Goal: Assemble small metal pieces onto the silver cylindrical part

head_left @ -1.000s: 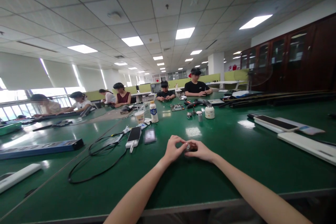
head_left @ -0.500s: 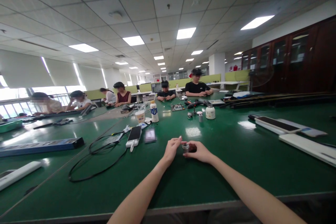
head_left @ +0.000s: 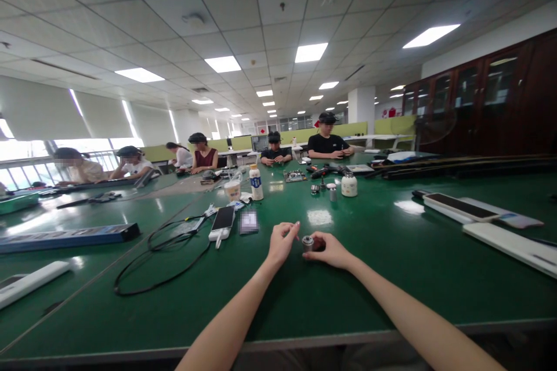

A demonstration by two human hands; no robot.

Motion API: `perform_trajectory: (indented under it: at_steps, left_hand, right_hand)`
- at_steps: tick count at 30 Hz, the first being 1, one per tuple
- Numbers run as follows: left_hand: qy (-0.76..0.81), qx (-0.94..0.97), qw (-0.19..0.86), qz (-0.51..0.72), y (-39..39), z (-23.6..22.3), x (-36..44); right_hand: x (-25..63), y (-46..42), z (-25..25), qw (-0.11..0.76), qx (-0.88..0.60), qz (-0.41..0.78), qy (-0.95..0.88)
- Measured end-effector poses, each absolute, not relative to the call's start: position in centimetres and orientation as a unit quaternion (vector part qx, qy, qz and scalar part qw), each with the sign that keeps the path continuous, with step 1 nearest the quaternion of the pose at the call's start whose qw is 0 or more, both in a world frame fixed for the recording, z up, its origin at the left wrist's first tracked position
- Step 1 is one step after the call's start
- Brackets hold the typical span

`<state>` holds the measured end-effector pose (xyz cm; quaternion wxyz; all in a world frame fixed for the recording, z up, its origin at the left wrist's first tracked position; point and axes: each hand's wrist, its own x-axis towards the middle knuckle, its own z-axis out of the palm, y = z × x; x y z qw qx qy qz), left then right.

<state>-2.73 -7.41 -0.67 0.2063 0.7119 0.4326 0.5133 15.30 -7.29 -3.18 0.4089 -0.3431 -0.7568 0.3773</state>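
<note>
My right hand (head_left: 333, 252) curls its thumb and fingers around the side of a small silver metal cylinder (head_left: 308, 244). The cylinder stands upright near the table surface, its round top with a raised dark-centred ring facing up. A short gap to the left of it, my left hand (head_left: 281, 245) has its thumb and fingers drawn together and touches neither the cylinder nor the other hand. Whatever may be between those fingertips is too small to make out. Farther back stands a similar metal cylinder (head_left: 333, 193), beside a white round jar (head_left: 348, 185).
On the left lie a phone (head_left: 223, 220) with a looped black cable (head_left: 126, 290) and a blue power strip (head_left: 69, 237). A bottle (head_left: 256, 182), a cup (head_left: 232, 190) and a circuit board (head_left: 295, 176) stand beyond. White devices (head_left: 513, 246) lie right. Several people sit around the green table (head_left: 383, 295).
My left hand has drawn back to the left, away from the metal cylinder's top, which now shows. My right hand keeps its hold on the cylinder in about the same place.
</note>
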Motion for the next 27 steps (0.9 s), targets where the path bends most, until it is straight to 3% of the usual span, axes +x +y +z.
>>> perform_trajectory:
  at_steps: [8,15,21,27]
  left_hand:
    - [0.418,0.763,0.178,0.46,-8.1,-0.8,-2.8]
    - [0.431,0.738,0.119,0.505,-6.5,-0.8,-3.3]
    - [0.562,0.742,0.088,0.354,-4.9,-2.8,-6.4]
    - [0.556,0.743,0.077,0.363,-5.3,-2.6,-5.8]
  right_hand:
    - [15.2,-7.6,-3.0,0.417,-0.334,0.378,-0.756]
    - [15.2,-7.7,-2.8,0.409,-0.351,0.374,-0.755]
    - [15.3,-7.8,-2.7,0.404,-0.35,0.37,-0.76]
    - [15.3,-7.7,-2.8,0.407,-0.353,0.365,-0.76]
